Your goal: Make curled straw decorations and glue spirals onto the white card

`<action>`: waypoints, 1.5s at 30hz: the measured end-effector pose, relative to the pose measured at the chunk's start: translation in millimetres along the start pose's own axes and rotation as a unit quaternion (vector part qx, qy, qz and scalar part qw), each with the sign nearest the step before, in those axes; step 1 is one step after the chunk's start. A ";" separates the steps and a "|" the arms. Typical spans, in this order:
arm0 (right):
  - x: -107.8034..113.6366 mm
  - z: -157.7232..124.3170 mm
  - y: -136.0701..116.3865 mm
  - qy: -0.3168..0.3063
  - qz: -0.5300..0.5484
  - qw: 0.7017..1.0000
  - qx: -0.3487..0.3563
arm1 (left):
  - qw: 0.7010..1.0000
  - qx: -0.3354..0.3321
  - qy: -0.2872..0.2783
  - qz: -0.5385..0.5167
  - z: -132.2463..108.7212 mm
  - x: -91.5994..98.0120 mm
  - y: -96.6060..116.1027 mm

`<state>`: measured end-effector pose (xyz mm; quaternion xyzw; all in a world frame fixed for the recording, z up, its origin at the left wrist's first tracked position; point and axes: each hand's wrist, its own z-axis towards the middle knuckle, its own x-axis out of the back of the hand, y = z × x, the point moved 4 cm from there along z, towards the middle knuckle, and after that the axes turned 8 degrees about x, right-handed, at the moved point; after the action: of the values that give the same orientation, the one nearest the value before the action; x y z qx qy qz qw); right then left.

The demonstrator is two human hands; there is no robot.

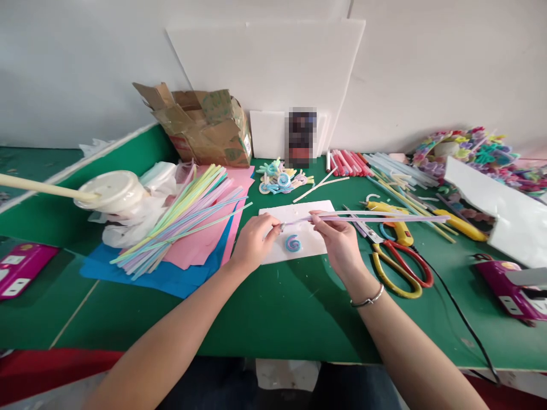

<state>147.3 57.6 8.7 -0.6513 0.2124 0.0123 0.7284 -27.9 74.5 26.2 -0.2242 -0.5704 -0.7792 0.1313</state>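
Pale purple and white pipe cleaners (384,217) stretch between my hands and stick out far to the right. My left hand (257,238) pinches their left ends between thumb and fingers. Closed round them a little further along is my right hand (338,236), which wears a metal bracelet. Both hands are over a white foam board (273,254). On that board, just below the strands, lies a blue and purple spiral (293,244). Behind the board sits a pile of coiled pastel pieces (280,177), with two loose cream pipe cleaners (320,187) beside it.
Scissors (397,265) and a yellow glue gun (395,222) lie right of the board, a black cable trailing to the table edge. Left are bundled pastel pipe cleaners (188,216) on coloured sheets, a lidded cup (111,191) and a cardboard box (205,128). Purple-pink power strips flank the table.
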 end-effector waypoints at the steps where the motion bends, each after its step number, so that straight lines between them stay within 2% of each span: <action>1: 0.0 0.1 -0.3 0.000 -0.001 1.000 0.011 | 0.998 0.037 -0.024 -0.042 1.0 -1.7 -1.3; 3: -0.6 -0.1 -1.3 -0.002 0.000 1.000 0.030 | 0.978 0.119 -0.095 -0.145 2.6 -6.9 -5.0; 4: -1.1 -0.3 -2.0 -0.003 0.000 0.999 0.038 | 0.956 0.162 -0.134 -0.203 2.8 -10.1 -7.1; 7: -3.3 -1.9 -5.0 -0.013 0.001 0.998 0.055 | 0.863 0.265 -0.216 -0.373 1.3 -17.2 -12.1; 9: -5.4 -3.1 -7.0 -0.027 0.002 0.998 0.065 | 0.804 0.297 -0.257 -0.446 -0.7 -19.6 -12.6; 11: -7.4 -3.7 -7.9 -0.044 0.008 0.997 0.068 | 0.775 0.302 -0.299 -0.468 -2.9 -20.5 -10.8; 12: -7.9 -3.5 -8.0 -0.050 0.012 0.996 0.068 | 0.776 0.296 -0.310 -0.464 -3.6 -20.3 -9.7; 13: -7.7 -2.9 -7.8 -0.049 0.016 0.996 0.067 | 0.791 0.283 -0.307 -0.447 -3.6 -19.4 -9.1; 14: -6.7 -1.9 -7.3 -0.044 0.018 0.997 0.066 | 0.821 0.263 -0.291 -0.416 -2.9 -18.0 -9.1; 16: -2.8 0.8 -5.5 -0.019 0.019 0.998 0.059 | 0.905 0.192 -0.214 -0.313 -0.1 -13.0 -9.5; 18: 2.2 3.5 -2.5 0.012 0.012 0.999 0.040 | 0.975 0.081 -0.109 -0.175 1.3 -7.0 -7.9; 20: 5.9 5.2 0.8 0.033 0.003 0.999 0.012 | 0.998 -0.041 -0.025 -0.041 -1.1 -4.4 -4.4; 22: 7.0 5.8 2.9 0.039 -0.003 0.999 -0.011 | 0.985 -0.146 0.022 0.085 -5.2 -5.4 -1.1; 24: 5.7 5.4 3.9 0.034 0.001 0.999 -0.030 | 0.957 -0.225 0.055 0.176 -8.6 -6.1 2.5; 26: 3.6 4.5 4.2 0.028 0.006 0.999 -0.043 | 0.931 -0.279 0.086 0.218 -10.9 -4.0 7.3; 28: 1.9 3.5 4.3 0.023 0.006 0.998 -0.052 | 0.918 -0.307 0.112 0.223 -12.1 0.2 12.4; 36: -1.3 2.0 5.6 0.001 0.020 0.997 -0.069 | 0.912 -0.313 0.159 0.213 -12.9 9.5 16.9; 45: 1.3 2.3 6.4 0.014 0.050 0.994 -0.096 | 0.906 -0.319 0.150 0.235 -10.8 8.9 16.4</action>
<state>147.3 60.4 2.4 -0.7066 0.2527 0.0605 0.6582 -30.2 59.6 41.5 -0.2617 -0.1955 -0.8908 0.3160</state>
